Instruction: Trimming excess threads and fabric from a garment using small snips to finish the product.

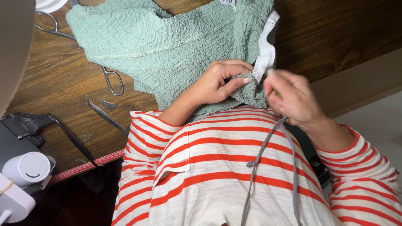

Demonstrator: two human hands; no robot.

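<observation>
Both hands' grip pinches green garment [167,46] hem, left hand [217,81], right hand [291,98].

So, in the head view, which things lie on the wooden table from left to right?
White thread spool → black tweezers → scissors → green crinkled garment → left hand → right hand.

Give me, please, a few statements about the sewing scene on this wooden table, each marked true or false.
1. The left hand pinches the green textured garment. True.
2. The scissors lie on the person's lap. False: they lie on the wooden table, partly under the garment.
3. The right hand is blurred beside the white elastic band. True.
4. The person wears a plain blue top. False: it is a white top with red stripes.
</observation>
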